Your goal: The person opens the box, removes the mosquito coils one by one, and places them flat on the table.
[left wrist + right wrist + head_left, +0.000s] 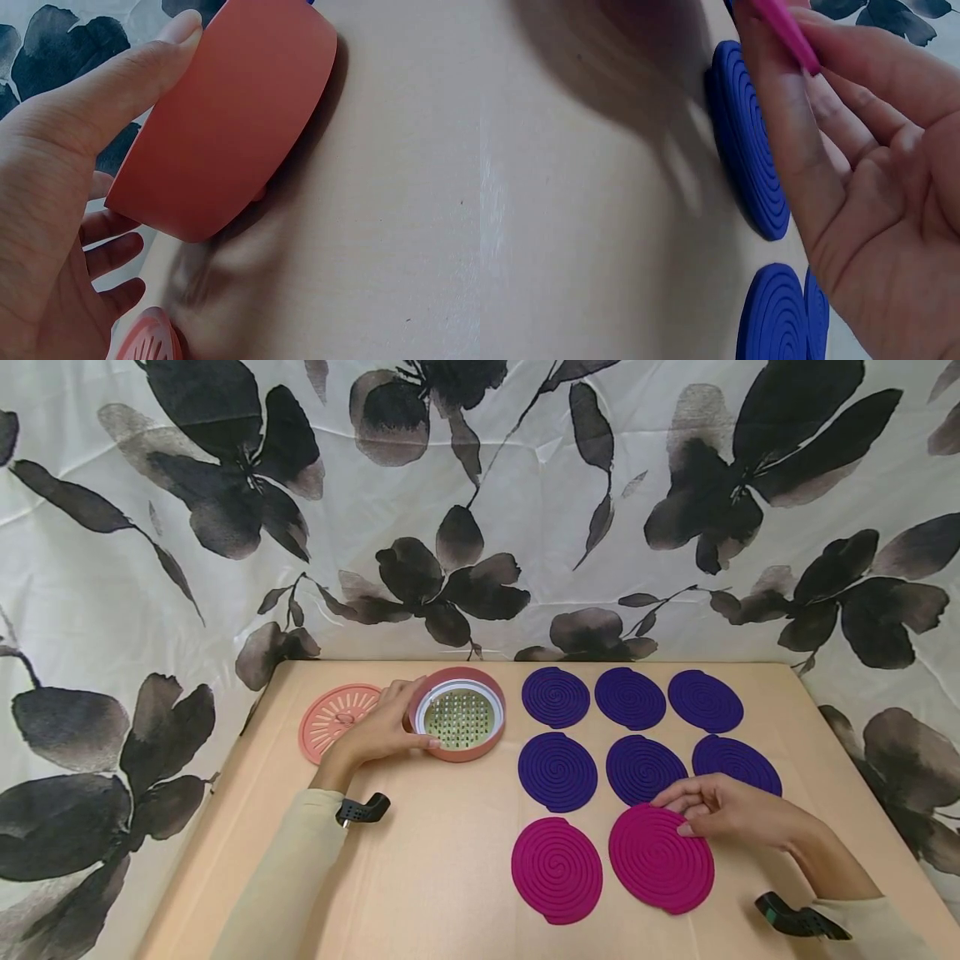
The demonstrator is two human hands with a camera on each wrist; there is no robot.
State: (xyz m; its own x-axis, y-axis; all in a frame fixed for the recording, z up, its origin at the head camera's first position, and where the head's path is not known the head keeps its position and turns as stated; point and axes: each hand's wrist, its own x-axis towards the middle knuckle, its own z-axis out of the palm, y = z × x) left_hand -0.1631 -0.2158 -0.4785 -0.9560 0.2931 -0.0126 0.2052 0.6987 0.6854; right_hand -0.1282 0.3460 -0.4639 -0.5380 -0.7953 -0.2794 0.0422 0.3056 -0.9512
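Note:
In the head view my left hand (384, 727) grips the left side of a round coral container (492, 733) with a perforated metal grater plate (459, 720) set in its top. The left wrist view shows the thumb at the rim of its smooth coral wall (232, 112), its base tilted off the table over a shadow. My right hand (750, 814) pinches a magenta spiral-grooved coaster (660, 864) by its upper right edge, thumb on the face. From the right wrist, that coaster's edge (791, 34) shows between thumb and fingers, raised above the table.
A slotted coral disc (318, 727) lies left of the container, partly behind my left hand. Several dark blue spiral coasters (557, 772) lie in two rows at right. Another magenta coaster (557, 870) lies in front of them. A floral cloth (480, 485) hangs behind the wooden table (420, 860).

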